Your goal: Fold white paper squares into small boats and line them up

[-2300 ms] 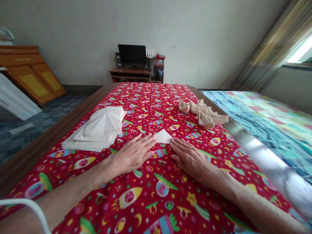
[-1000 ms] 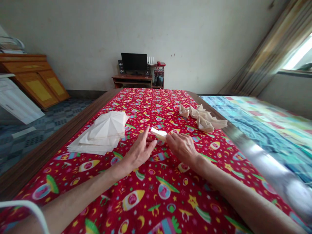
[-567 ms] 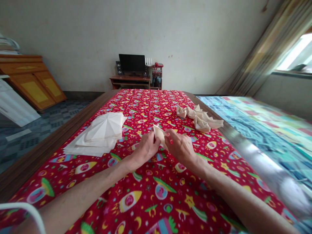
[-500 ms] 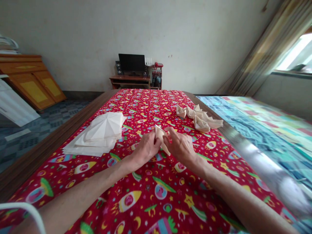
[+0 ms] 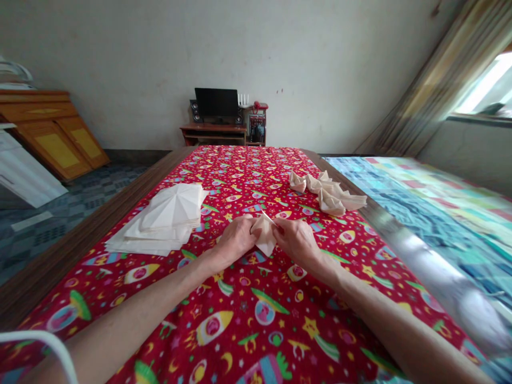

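Between my two hands, just above the red patterned cloth, is a small folded piece of cream paper (image 5: pixel 264 237) with a point at its top. My left hand (image 5: pixel 239 234) is closed on its left side, thumb in front. The fingertips of my right hand (image 5: pixel 295 237) pinch its right edge. To the left lies a stack of creased paper sheets (image 5: pixel 172 210), the top one showing star-like fold lines. On the right, several folded paper shapes (image 5: pixel 330 193) with pointed tips sit in a loose cluster.
The red cloth (image 5: pixel 240 320) covers a long table with a dark wooden edge (image 5: pixel 120 208). Right of it is a bed (image 5: pixel 400 197) with coloured bedding. A desk with a monitor (image 5: pixel 216 102) stands by the far wall. A white curved tube (image 5: pixel 44 337) crosses the lower left corner.
The folded paper has turned and now shows a broader, diamond-like face. My right hand's raised fingers have come down to pinch its right edge. My left hand has shifted slightly left.
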### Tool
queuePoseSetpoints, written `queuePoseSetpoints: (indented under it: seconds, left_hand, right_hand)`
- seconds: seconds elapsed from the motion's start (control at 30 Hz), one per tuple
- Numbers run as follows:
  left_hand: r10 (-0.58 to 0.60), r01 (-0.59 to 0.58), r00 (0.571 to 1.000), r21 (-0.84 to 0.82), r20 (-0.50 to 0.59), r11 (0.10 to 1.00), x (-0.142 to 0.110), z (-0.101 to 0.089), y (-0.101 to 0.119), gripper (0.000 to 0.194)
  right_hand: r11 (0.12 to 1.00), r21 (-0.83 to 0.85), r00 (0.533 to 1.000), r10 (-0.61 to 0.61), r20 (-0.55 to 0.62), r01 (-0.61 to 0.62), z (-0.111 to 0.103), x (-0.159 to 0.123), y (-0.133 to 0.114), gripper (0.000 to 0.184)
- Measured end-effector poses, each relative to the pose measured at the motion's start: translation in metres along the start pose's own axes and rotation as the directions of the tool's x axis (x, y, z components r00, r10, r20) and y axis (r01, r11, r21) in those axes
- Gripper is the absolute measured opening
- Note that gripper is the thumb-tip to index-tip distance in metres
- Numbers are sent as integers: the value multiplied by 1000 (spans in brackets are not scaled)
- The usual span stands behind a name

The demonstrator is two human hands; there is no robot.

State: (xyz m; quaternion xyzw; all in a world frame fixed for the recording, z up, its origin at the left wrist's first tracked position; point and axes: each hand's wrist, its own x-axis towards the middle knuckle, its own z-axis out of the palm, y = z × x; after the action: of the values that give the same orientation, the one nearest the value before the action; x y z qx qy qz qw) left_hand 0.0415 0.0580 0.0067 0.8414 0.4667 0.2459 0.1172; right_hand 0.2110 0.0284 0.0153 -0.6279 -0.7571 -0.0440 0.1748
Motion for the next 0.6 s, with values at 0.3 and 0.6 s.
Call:
queuePoseSetpoints:
  seconds: [0.3,0.6]
  left_hand:
    - [69,-74,996,102,54,992,-2,2,0,21]
    - [222,-242,967,168,129,956,-7,-6,-11,24]
  right_hand:
    - [987,13,987,-160,2,160,7,2,6,23]
    - [958,-87,957,-260,133,272,5,1,7,23]
